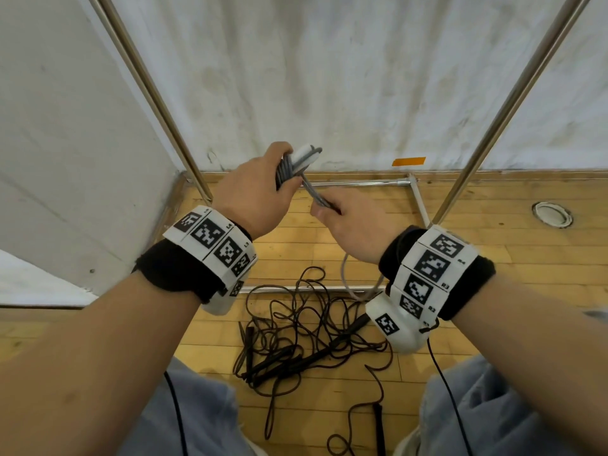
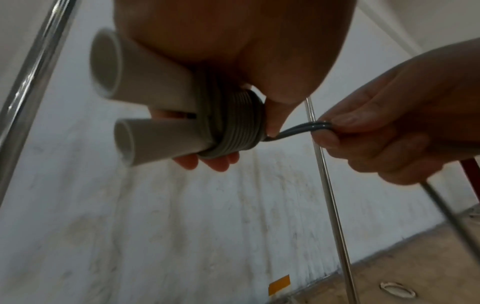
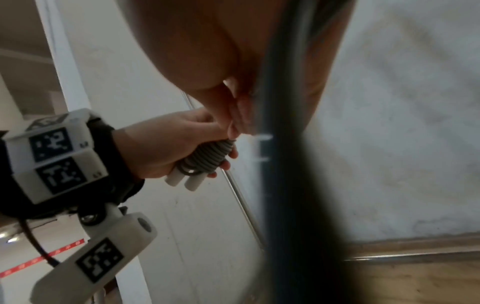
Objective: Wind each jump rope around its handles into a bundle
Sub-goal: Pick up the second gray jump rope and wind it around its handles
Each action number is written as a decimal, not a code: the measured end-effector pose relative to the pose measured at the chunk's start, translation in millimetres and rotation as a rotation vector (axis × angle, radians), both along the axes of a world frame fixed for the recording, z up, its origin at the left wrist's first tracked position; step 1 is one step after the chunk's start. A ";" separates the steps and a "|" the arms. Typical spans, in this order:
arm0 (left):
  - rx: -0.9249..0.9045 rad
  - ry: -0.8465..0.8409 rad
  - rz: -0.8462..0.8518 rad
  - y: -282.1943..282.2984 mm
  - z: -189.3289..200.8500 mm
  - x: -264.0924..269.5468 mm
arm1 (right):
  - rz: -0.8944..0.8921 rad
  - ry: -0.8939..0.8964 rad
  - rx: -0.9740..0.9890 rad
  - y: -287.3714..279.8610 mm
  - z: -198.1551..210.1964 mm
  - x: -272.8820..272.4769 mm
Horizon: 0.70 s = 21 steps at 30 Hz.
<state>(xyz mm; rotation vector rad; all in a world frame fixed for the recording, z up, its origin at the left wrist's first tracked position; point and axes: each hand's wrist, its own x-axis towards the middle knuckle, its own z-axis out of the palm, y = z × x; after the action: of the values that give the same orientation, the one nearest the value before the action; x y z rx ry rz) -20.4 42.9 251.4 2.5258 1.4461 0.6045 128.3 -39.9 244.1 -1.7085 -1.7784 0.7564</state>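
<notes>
Binding the two white handles (image 2: 145,107) side by side, the grey jump rope (image 2: 231,127) sat in tight, even coils around their middle, with the blunt handle ends sticking out past the wraps. The bundle was up in the air in front of the person, well above the wooden floor (image 1: 460,291). The left hand (image 1: 253,192) was clenched around the coiled part, fingers curled under it and the thumb pressed on the outermost turn. From that turn a doubled stretch of the grey rope ran a short way across to the right hand (image 1: 352,225), which pinched it between thumb and curled fingers; the two hands were close together. Below the right wrist a loop of the same grey rope hung down toward the floor.

On the floor between the person's knees lay a tangle of black jump ropes (image 1: 306,334), their thin cords looped loosely over one another and their dark handles lying among them; how many there were I could not tell. A metal rack frame (image 1: 358,183) stood around the spot, its poles rising on both sides against a stained white wall (image 1: 329,77), which bore a small orange tape strip (image 1: 408,161) near its base.
</notes>
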 end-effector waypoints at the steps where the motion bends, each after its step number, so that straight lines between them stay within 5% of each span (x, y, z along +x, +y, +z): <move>1: 0.004 0.073 -0.009 0.8 -2.2 -0.9 | 0.009 -0.048 0.001 0.0 0.9 1.3; 8: -0.082 0.397 -0.112 -8.5 -15.9 7.6 | 0.067 -0.386 0.106 0.3 8.9 14.3; 21: -0.054 0.208 -0.274 -24.6 -1.3 15.7 | -0.117 -0.103 0.217 7.4 15.3 27.3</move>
<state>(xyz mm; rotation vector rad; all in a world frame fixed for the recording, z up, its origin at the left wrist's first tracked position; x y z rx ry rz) -4.7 18.3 250.1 2.7422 1.1235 0.2619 155.6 -32.5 259.4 -1.7133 -1.7397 0.4165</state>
